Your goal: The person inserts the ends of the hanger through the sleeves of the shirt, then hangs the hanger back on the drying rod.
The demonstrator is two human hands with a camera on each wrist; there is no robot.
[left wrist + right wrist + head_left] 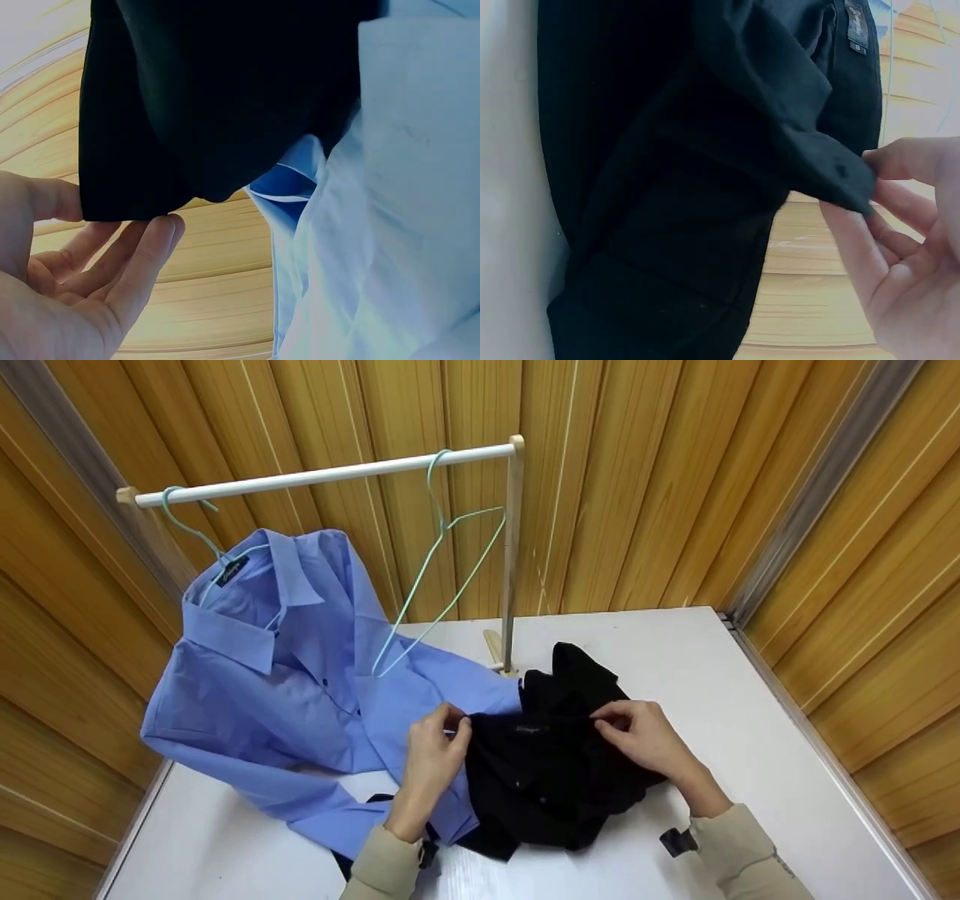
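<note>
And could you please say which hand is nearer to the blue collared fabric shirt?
The left hand, close beside the blue shirt. The right hand is farther right, with much of the black fabric garment between it and the shirt.

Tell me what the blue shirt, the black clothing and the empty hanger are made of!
Blue shirt: smooth, matte cloth, perhaps cotton; it creases and has crisp edges.
Black clothing: soft, dull cloth, fibre unclear; it droops in loose folds.
Empty hanger: maybe smooth, plastic-coated wire; it's thin and evenly pale green.

Hands pinching black garment, blue shirt hung
</note>
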